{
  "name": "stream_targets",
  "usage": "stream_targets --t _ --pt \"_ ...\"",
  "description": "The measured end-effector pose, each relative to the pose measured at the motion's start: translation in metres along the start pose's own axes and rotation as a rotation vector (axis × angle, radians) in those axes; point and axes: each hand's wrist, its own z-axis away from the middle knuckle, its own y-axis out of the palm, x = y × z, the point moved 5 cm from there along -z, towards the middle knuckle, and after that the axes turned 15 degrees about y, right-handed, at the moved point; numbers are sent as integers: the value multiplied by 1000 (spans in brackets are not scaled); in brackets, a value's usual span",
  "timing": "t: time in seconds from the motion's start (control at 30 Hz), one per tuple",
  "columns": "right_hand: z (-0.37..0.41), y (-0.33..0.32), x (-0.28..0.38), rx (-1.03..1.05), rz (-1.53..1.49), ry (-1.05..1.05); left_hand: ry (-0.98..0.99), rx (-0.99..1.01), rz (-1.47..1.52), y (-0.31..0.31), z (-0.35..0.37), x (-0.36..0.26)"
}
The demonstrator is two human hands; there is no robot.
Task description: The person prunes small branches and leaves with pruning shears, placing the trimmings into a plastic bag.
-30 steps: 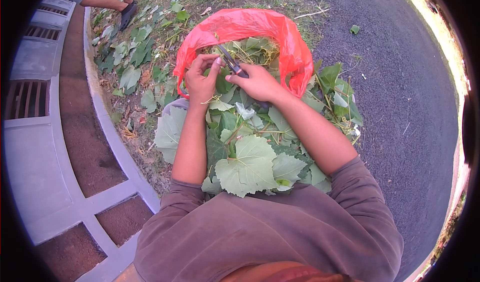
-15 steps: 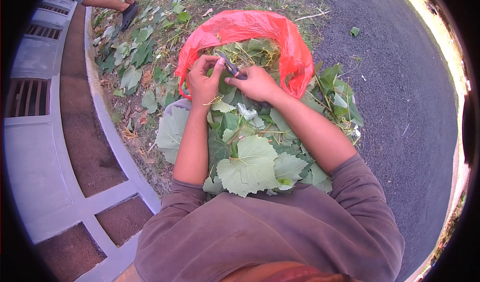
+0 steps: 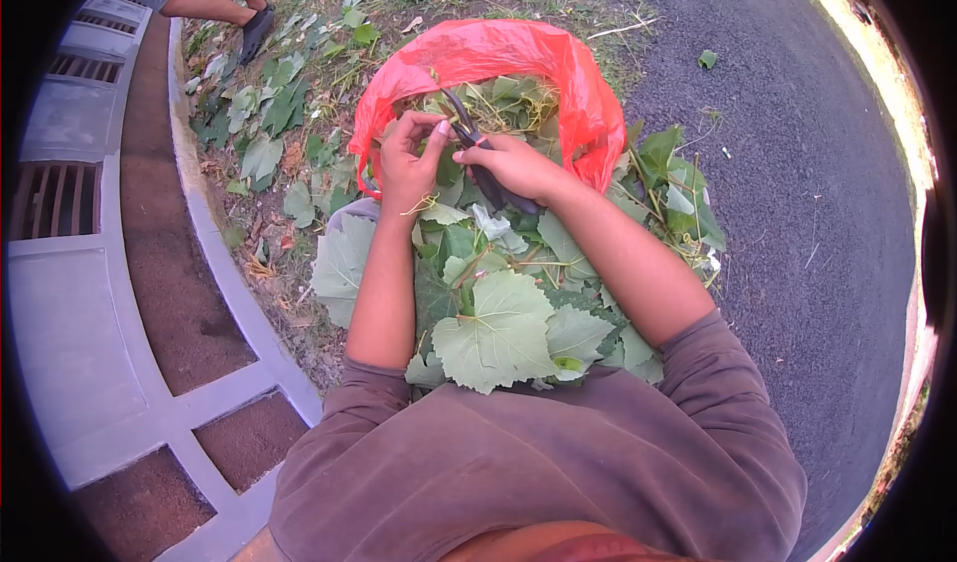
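My right hand [image 3: 513, 166] is wrapped round dark-handled pruning shears [image 3: 482, 177]; their blades point up and left over the bag's mouth. The shears' handles are spread apart. Close beside the blades, my left hand [image 3: 409, 158] pinches a thin green stem [image 3: 450, 121] between thumb and fingers. Under both hands is a red plastic bag [image 3: 488, 42], its mouth wide, holding leaves and curly tendrils [image 3: 506, 99]. Large lobed leaves [image 3: 495, 333] are heaped on my lap between my forearms.
More leafy cuttings [image 3: 678, 188] lie at the bag's right, beside the asphalt road [image 3: 797, 293]. Fallen leaves [image 3: 264, 153] cover the ground on the left. A concrete kerb and drain with grates [image 3: 55, 198] run further left. Another person's leg and dark shoe [image 3: 257, 34] show top left.
The shears have turned in my right hand, and their handles and blades have spread apart. My left hand stays almost in place beside them. The other person's foot has barely moved.
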Motion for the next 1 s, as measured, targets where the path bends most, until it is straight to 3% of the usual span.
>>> stream_targets --t 0.5,0.63,0.83,1.0 --pt "3 -7 -2 -182 144 60 -56 -1 30 5 1 4" --pt "-6 -6 -8 -144 -15 95 -31 -3 -3 -4 0 10" --pt "-9 -3 -4 -79 -35 77 -32 -162 105 -12 -7 6" --pt "0 7 3 -38 96 7 -33 -204 83 -19 -6 12"
